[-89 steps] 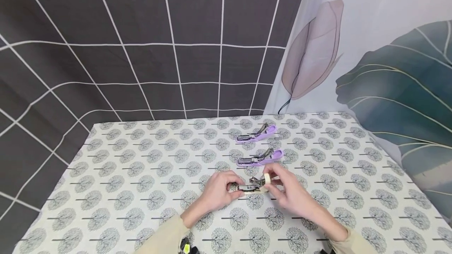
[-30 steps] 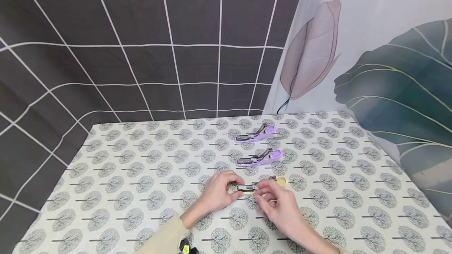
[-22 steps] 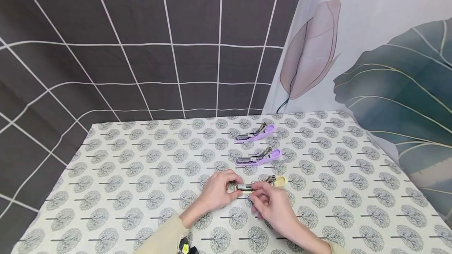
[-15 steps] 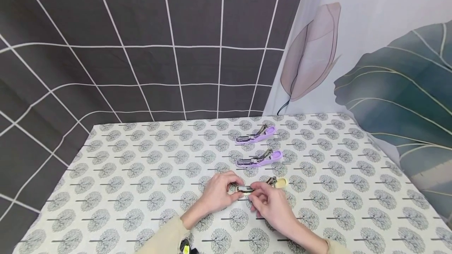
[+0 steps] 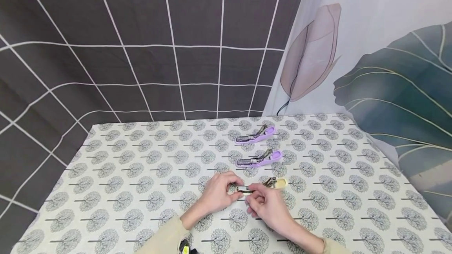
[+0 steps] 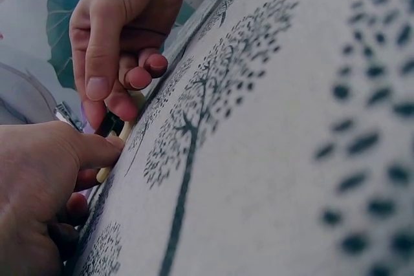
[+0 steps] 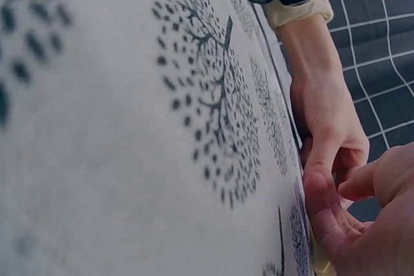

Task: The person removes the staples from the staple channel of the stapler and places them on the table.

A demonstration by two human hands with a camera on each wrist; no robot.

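A pale yellow stapler (image 5: 280, 183), its metal mechanism opened up, lies crosswise on the tablecloth. My left hand (image 5: 216, 193) grips its left end between thumb and fingers. My right hand (image 5: 272, 207) holds the middle of the metal part with bent fingers, the index fingertip on top. In the left wrist view the right hand (image 6: 123, 37) comes down over the stapler, a small dark part showing by its fingertips. The left hand (image 6: 39, 179) keeps hold of the near end there. Fingers hide most of the stapler's middle, including whatever small piece might be between them.
Two purple staplers, the nearer (image 5: 259, 160) and the farther (image 5: 256, 135), lie opened behind the yellow one. A thin grey strip (image 5: 287, 163) lies by the nearer one. A dark gridded curtain (image 5: 176, 50) and a leaf-print cloth (image 5: 399, 89) hang behind the table.
Three seconds ago my right hand held the yellow stapler's raised right end. It has since let go and moved left along the metal part toward my left hand, which stays put.
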